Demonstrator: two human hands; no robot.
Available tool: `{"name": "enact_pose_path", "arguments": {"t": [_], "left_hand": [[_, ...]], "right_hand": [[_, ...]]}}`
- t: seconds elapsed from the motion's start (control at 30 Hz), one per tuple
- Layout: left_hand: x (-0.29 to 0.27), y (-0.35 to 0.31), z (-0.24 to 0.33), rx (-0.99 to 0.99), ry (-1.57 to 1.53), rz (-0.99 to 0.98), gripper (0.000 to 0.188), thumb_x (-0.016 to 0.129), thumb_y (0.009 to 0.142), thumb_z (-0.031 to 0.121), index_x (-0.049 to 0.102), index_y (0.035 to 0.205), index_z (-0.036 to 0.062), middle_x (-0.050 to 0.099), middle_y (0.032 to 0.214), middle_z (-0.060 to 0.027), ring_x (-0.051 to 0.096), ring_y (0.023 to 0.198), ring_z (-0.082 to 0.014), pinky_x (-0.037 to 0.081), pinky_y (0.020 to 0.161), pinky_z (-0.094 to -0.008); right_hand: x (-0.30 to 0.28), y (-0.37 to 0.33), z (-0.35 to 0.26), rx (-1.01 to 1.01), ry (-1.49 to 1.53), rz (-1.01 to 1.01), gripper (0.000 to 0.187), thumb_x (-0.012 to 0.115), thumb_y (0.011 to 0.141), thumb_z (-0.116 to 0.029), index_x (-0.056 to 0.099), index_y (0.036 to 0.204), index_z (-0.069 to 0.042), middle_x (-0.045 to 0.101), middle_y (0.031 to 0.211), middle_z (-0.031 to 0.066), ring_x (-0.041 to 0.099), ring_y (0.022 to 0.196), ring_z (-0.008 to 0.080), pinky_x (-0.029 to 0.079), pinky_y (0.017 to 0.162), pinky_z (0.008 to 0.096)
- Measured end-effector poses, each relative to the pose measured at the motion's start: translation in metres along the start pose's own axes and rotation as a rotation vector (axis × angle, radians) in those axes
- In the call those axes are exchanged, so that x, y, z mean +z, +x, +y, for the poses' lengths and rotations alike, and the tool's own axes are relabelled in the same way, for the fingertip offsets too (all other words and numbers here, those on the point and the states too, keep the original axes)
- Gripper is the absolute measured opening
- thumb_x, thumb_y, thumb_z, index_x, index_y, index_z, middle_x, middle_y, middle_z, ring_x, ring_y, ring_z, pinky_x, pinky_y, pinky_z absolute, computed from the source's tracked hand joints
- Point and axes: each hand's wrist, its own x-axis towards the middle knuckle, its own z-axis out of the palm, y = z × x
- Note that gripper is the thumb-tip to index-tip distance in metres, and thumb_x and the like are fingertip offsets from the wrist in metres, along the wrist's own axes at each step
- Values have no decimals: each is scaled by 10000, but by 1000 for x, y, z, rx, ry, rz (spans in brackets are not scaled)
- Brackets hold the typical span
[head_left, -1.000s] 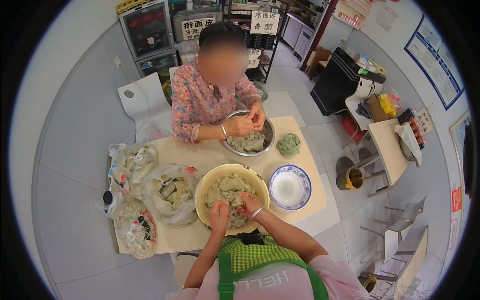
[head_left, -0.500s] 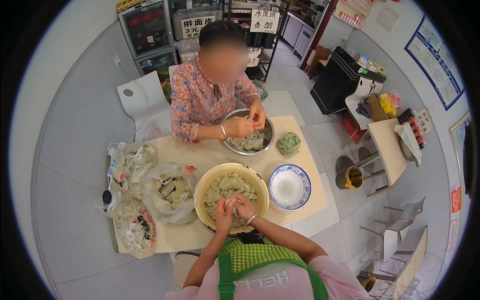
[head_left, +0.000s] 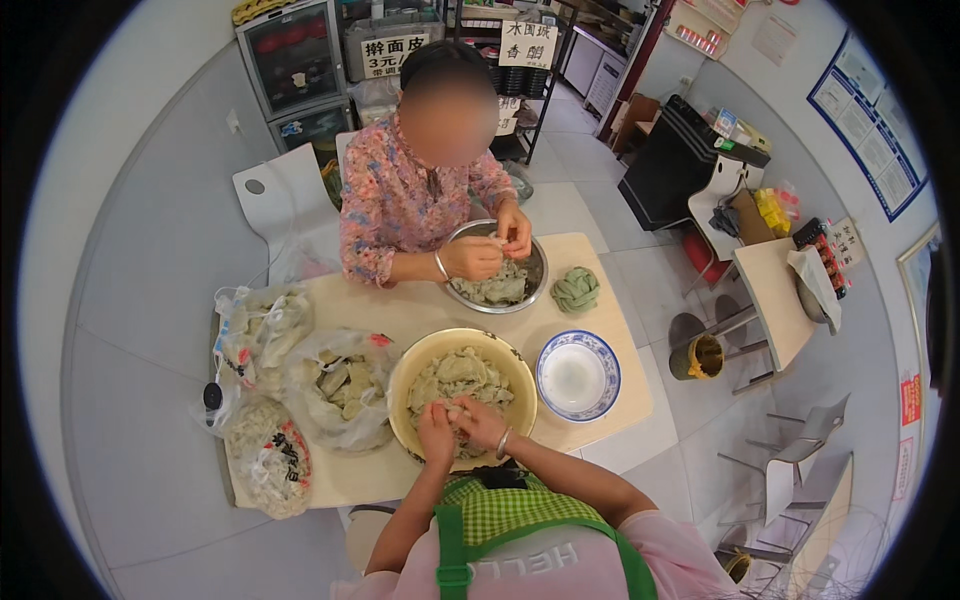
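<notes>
A yellow enamel basin (head_left: 399,385) with a dark chipped rim stands at the table's near edge. Inside lies a heap of soft, crumpled grey-green pieces (head_left: 462,375), thin and folded like wet sheets. Low over this heap, my left hand (head_left: 437,432) and my right hand (head_left: 482,423) meet with bent fingers. They pinch a small grey-green piece between their fingertips, mostly hidden by the fingers. A bracelet circles my right wrist. Right of the basin sits a blue-and-white bowl (head_left: 579,375), pale inside.
Across the table a person (head_left: 415,200) works with both hands over a steel bowl (head_left: 540,285) of similar pieces. A green bundle (head_left: 576,290) lies beside it. Several filled plastic bags (head_left: 340,385) crowd the table's left side. Another table (head_left: 775,305) and chairs stand at the right.
My hands have shifted slightly left and nearer to me, still together over the basin. The other person's hands have moved a little apart above the steel bowl.
</notes>
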Motion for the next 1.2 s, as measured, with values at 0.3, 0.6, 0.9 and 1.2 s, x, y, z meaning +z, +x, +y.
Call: {"name": "enact_pose_path", "arguments": {"t": [0.3, 0.6, 0.9, 1.2], "left_hand": [[-1, -5, 12, 32, -40, -103, 298, 462, 871, 188, 473, 646, -6, 385, 512, -7, 345, 496, -81, 306, 455, -271], [-12, -4, -5, 120, 211, -178, 242, 488, 866, 232, 542, 791, 8, 503, 630, -48, 459, 571, -126, 386, 543, -280], [-5, -5, 2, 92, 60, -345, 211, 518, 847, 221, 512, 920, 22, 534, 773, -84, 511, 685, -204, 410, 639, -286], [-2, -14, 6, 390, 320, -226, 205, 460, 865, 210, 489, 884, 8, 518, 742, -150, 512, 641, -290, 399, 579, -356]], "right_hand": [[6, -10, -1, -158, -365, 48, 244, 577, 715, -85, 503, 929, 5, 561, 808, 232, 543, 760, 385, 430, 657, 430], [-13, 1, 38, 63, -504, 109, 341, 467, 799, -327, 533, 726, -1, 544, 642, 208, 537, 624, 362, 409, 568, 429], [-7, -6, 6, -46, -211, 29, 313, 468, 807, -293, 514, 707, 0, 537, 632, 183, 521, 576, 333, 396, 535, 394], [-5, 3, 31, 103, -352, 18, 233, 486, 768, -237, 563, 848, -32, 577, 808, 204, 543, 758, 374, 431, 672, 427]]}}
